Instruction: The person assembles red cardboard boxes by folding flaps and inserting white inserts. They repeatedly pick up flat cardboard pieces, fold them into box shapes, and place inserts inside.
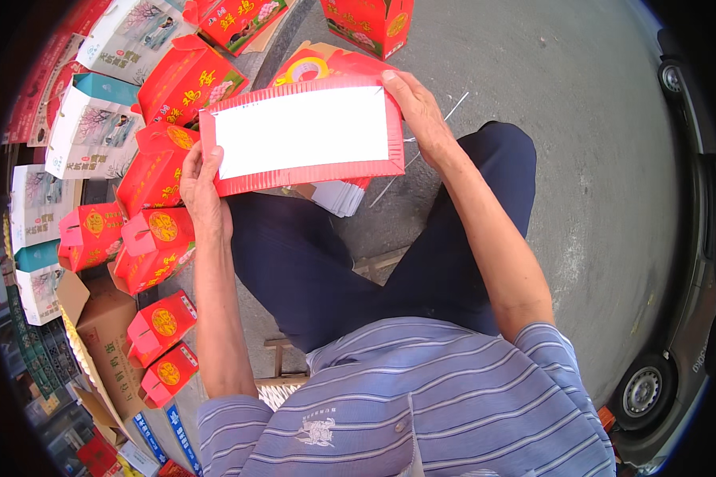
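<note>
Held up over my knees is a flat rectangular cardboard panel (pixel 302 131), white in the middle with a ridged red border. My left hand (pixel 202 184) grips its left end, the thumb lying on the front face. At the upper right corner, my right hand (pixel 420 111) pinches the panel with the thumb in front; its other fingers are mostly behind. Just beyond the upper edge, a yellow roll of tape (pixel 309 68) rests on red cardboard pieces (pixel 346 60). Below the panel, a stack of white cards (pixel 340 197) shows partly, its upper part covered.
Folded red carton boxes with handles (pixel 189 83) crowd the left, beside white illustrated boxes (pixel 95 131). An open brown carton (pixel 107 338) stands lower left. Another red box (pixel 370 24) is at the top. A parked vehicle (pixel 676 350) lines the right, past grey pavement (pixel 589 199).
</note>
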`<state>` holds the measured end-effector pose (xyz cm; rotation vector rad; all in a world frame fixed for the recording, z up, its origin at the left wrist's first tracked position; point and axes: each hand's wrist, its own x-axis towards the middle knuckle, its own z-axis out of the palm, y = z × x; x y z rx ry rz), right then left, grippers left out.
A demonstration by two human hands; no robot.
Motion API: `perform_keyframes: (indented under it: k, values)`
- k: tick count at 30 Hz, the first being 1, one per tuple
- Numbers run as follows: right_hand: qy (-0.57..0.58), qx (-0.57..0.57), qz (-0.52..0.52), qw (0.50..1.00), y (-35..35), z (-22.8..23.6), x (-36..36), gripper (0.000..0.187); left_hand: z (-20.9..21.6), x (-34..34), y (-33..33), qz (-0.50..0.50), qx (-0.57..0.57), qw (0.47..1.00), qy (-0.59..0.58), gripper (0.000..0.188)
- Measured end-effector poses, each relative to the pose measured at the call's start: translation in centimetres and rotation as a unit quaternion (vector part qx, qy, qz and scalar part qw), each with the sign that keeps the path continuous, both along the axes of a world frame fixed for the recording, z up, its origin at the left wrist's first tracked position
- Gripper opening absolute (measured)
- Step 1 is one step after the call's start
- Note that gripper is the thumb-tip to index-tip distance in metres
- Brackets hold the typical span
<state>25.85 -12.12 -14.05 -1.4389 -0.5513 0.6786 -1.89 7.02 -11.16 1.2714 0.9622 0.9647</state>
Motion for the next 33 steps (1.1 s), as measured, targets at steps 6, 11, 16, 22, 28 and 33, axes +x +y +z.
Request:
perform_keyframes:
  k: [6, 11, 16, 22, 28, 33]
  values:
    - [-0.01, -0.029, 0.053, 0.998, -1.6, 0.6, -1.4, 0.058, -1.9, 1.3, -1.1, 0.182, 0.015, 0.97, -0.161, 0.046]
    - [-0.015, -0.066, 0.055, 0.996, -1.5, 0.2, -2.4, 0.059, -3.1, 4.3, -6.4, 0.128, -0.023, 0.975, -0.18, 0.069]
    - [-0.159, -0.123, 0.145, 0.969, -2.3, 2.6, -3.2, 0.07, -4.3, 5.8, -5.6, 0.081, -0.075, 0.977, -0.182, 0.064]
    - [-0.244, -0.157, 0.163, 0.943, -0.9, 2.7, -5.0, 0.059, -3.7, 6.3, -7.1, 0.09, -0.122, 0.975, -0.163, 0.066]
    - [-0.312, -0.138, 0.17, 0.925, -1.6, 5.0, -7.8, 0.06, -2.6, 3.5, -7.9, 0.104, -0.17, 0.961, -0.189, 0.062]
    - [-0.237, -0.079, 0.204, 0.947, -3.2, 7.6, -8.3, 0.058, 0.0, 1.4, -9.5, 0.108, -0.159, 0.959, -0.207, 0.061]
